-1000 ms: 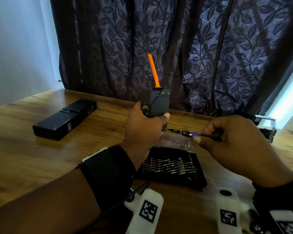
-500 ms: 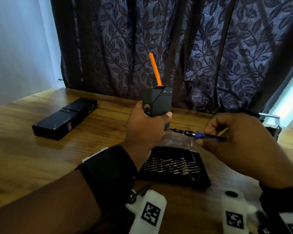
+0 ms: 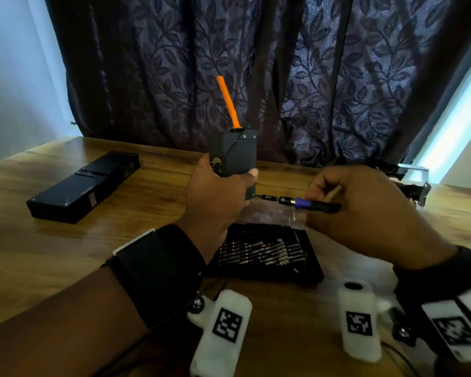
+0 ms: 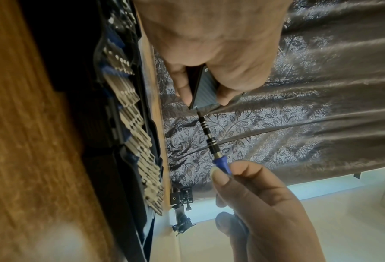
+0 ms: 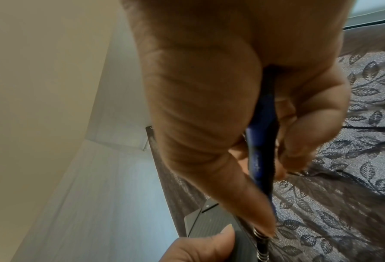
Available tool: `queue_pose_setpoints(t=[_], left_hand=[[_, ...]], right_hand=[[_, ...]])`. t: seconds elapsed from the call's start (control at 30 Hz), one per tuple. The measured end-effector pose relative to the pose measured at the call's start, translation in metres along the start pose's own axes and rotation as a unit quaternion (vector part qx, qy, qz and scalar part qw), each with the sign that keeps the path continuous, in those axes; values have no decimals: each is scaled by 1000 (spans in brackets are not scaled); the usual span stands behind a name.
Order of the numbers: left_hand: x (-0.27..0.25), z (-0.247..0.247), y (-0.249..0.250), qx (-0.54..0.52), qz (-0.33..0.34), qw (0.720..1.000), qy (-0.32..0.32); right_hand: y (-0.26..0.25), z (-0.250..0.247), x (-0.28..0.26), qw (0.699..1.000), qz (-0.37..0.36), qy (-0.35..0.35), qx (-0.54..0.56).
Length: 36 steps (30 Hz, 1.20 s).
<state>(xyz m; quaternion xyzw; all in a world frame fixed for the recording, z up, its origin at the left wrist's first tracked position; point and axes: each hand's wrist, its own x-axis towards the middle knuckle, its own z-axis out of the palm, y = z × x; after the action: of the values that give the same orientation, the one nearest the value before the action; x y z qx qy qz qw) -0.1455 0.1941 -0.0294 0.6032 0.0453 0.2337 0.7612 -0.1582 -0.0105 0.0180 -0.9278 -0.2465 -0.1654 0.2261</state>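
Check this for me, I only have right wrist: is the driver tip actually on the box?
Observer: Yes. In the head view the screwdriver lies level, with its tip at the lower right corner of the black box.
Operator: Box on the table or lifted?
Observer: Lifted. The left hand grips it upright, off the table. An open bit case lies below the hands.
Operator: Anything sticking out of it?
Observer: An orange strip stands up from its top.
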Motion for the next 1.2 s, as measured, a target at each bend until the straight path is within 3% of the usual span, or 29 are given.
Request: queue_pose_setpoints(t=[0.27,0.57,0.8,1.2], left_hand=[[-4,2,1,11,-8,1000,-3],[-4,-1,-1,21,-12,1000,-18],[-7,0,2,27,-6,999,-22],[-6,1,0,32,-20,999,-23]], right_hand=[[7,3,1,999,3,33,-2],[6,3,2,1000,11,-17,-13],[5,2,0,1000,20,2,-16],[13,7,5,999,19,-34,-34]])
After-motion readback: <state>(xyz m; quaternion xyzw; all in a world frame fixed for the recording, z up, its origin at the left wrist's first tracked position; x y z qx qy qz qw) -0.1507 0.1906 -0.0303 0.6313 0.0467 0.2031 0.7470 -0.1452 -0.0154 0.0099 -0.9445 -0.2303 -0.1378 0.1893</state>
